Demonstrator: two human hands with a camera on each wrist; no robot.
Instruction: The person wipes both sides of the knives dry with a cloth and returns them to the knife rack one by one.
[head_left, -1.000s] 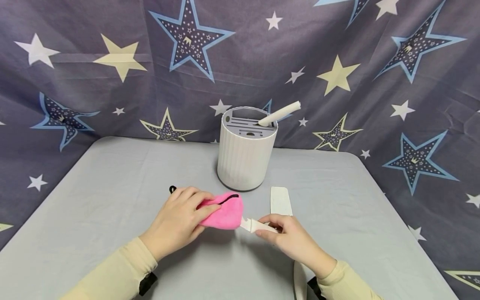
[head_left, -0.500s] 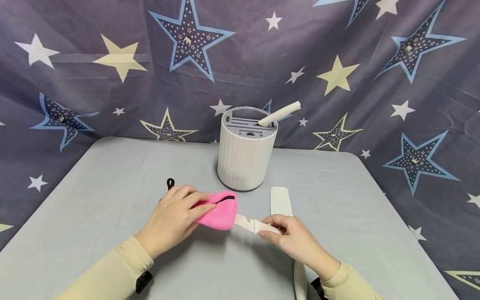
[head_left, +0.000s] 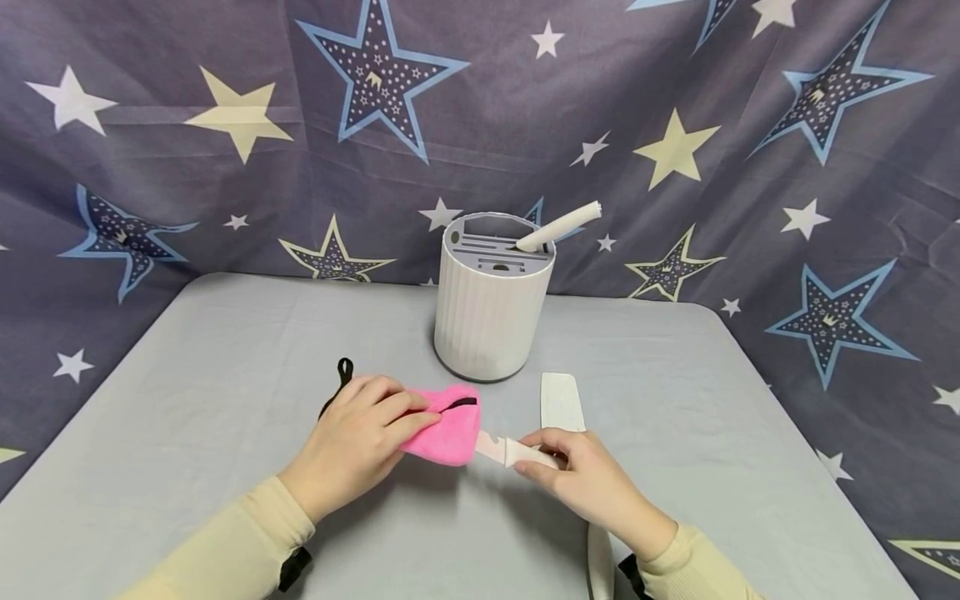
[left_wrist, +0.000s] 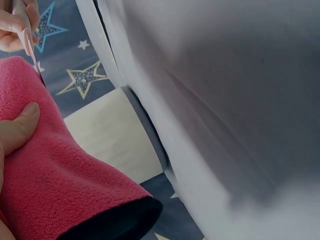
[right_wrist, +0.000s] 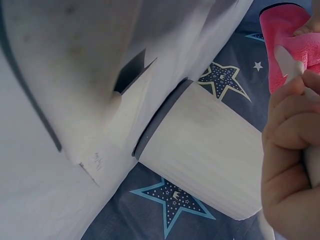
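**Fuzzy pink cloth (head_left: 453,442) draped on a small white knife (head_left: 513,452), up in the air**

Head cam first: the person's bare left hand (head_left: 363,437) has the cloth bunched in its grip, a thin black loop (head_left: 345,367) poking out behind. The bare right hand (head_left: 581,477) is curled round the knife's handle. So the knife sits right between the two, its blade running under the cloth. Both float above the pale grey cloth-covered tabletop (head_left: 210,383), shadows underneath. Directly under the right hand lies a white cleaver (head_left: 562,402), so it's tight there. Past the hands stands a ribbed off-white knife block (head_left: 489,325) with a white handle (head_left: 562,228) slanting out of its top; there's a strip of tabletop before you'd hit it. Loads more space left of the left hand, and a decent bit right of the cleaver up to the slanting edge. The far edge meets a dark starry curtain (head_left: 600,67).

Left wrist cam: thumb pressed on the cloth, whose lower rim is dark. Right hand and blade are up in the corner, blade touching the cloth's edge.

Right wrist cam: fingers wrapped round the handle, blade against the cloth. Tiny print on the cleaver, too blurry to read.
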